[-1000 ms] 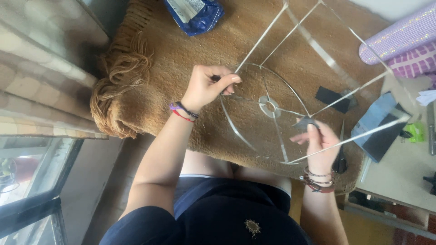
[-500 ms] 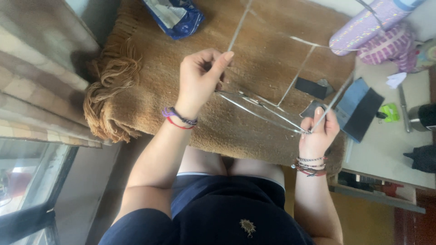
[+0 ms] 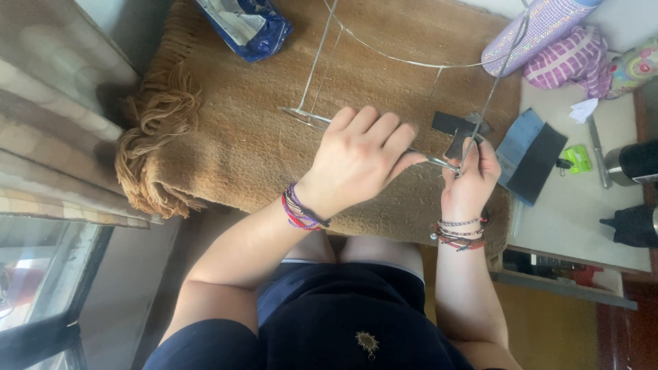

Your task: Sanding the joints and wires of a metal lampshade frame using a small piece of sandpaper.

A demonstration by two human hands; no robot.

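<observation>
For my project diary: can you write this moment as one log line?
left hand grips wire frame | right hand pinches black strip | on brown mat

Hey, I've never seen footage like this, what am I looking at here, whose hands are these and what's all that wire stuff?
This is a single picture from a camera worn on a person's head, looking down at their own two bare hands and lap. No machine is involved.

The left hand lies over a thin metal wire frame, fingers closed around one of its rods. The right hand pinches the frame where several wires meet, next to a small strip of black material. Both wrists carry bracelets.

The frame rests on a brown woven mat with a fringe. At the mat's far edge lies a blue plastic packet. To the right sit a dark flat sheet, a sparkly purple roll and a pink checked cloth.
</observation>
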